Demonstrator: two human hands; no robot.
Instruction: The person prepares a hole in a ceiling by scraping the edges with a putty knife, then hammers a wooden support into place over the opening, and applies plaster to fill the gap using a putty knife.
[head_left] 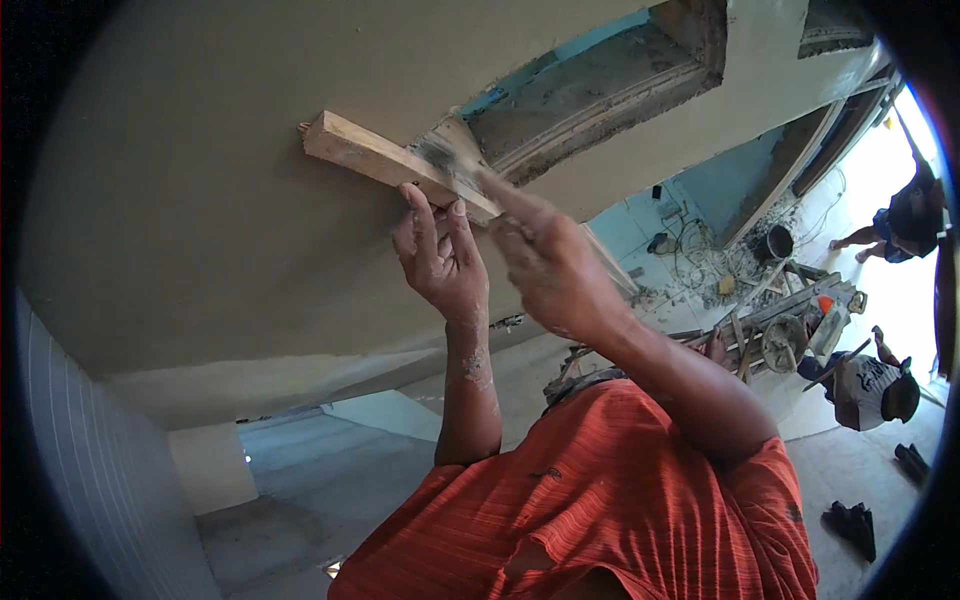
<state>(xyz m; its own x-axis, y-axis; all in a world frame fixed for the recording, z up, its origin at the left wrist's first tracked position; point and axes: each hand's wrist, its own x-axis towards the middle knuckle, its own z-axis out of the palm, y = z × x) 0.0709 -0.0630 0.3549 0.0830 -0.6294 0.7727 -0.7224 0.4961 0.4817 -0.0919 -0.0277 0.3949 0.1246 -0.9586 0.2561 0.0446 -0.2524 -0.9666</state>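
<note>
Against the plastered wall (250, 230), a pale wooden bar (385, 162) lies aslant, its right end near the lower corner of a recess (590, 95) with a teal strip along its upper edge; my left hand (445, 270) is below the bar, fingers parted, tips touching its lower side; my right hand (555, 270) is curled just beside the bar's right end, fingers blurred, with a dark smear beyond them; I cannot tell what it grips.
</note>
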